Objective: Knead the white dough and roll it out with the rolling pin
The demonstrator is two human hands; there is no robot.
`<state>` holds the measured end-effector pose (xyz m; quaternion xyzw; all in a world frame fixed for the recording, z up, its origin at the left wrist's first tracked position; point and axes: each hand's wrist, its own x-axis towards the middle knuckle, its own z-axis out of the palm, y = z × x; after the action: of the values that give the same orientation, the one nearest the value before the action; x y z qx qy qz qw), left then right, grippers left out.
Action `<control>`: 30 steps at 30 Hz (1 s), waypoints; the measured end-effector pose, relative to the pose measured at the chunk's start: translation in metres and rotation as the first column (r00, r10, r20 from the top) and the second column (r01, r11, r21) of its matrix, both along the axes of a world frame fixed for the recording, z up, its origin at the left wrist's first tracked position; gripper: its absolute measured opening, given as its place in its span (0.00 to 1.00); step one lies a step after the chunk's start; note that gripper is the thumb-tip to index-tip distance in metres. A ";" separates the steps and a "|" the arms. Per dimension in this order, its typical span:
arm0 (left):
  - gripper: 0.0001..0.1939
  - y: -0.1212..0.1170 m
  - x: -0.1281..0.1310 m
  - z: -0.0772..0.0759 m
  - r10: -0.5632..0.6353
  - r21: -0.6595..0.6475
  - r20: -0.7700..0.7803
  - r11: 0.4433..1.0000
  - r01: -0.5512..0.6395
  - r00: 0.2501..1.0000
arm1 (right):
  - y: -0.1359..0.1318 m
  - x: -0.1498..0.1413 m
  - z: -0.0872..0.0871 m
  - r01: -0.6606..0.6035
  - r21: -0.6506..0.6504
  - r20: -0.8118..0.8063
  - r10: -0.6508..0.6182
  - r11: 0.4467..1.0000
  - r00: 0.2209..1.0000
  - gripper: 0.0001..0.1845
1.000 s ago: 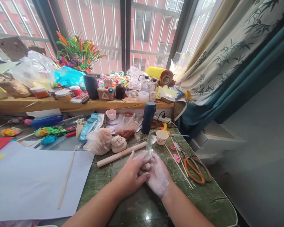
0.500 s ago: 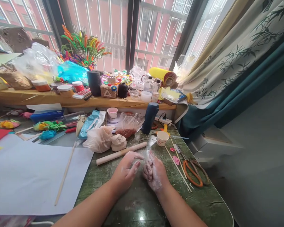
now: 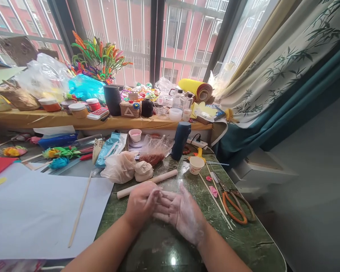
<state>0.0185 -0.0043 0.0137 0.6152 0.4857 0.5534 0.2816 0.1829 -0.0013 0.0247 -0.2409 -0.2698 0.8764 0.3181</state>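
Note:
My left hand (image 3: 141,200) is curled above the dark green table, its thumb against the fingertips of my right hand. Its own fingertips are hidden, so whatever it may hold does not show. My right hand (image 3: 183,211) lies palm up with its fingers stretched towards the left one; a white, powdery film coats its palm. Just beyond the hands a pale rolling pin (image 3: 166,176) rests slantwise, partly covered by my left hand. Behind it sits a lump of off-white clay (image 3: 143,171) beside a crumpled plastic bag (image 3: 119,166).
On the right are a paper cup (image 3: 196,165), thin sticks (image 3: 215,200) and orange-handled scissors (image 3: 234,207). A dark blue bottle (image 3: 181,140) stands behind. White paper (image 3: 42,215) with a flat stick (image 3: 80,209) covers the left. Jars and craft supplies crowd the windowsill (image 3: 113,122).
My right hand has opened from a closed, curled pose and turned palm up. My left hand has gone from open to curled, and now meets the right hand's fingers.

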 end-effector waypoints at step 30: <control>0.21 0.016 0.017 -0.012 0.015 -0.375 0.537 0.900 0.222 0.844 | 0.009 0.012 -0.040 0.295 -0.095 -0.121 -0.305 0.951 0.945 0.34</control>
<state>0.0352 0.0120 0.0012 0.3897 0.4629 0.5655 0.5605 0.1953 0.0076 -0.0158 -0.2316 -0.1745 0.8416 0.4557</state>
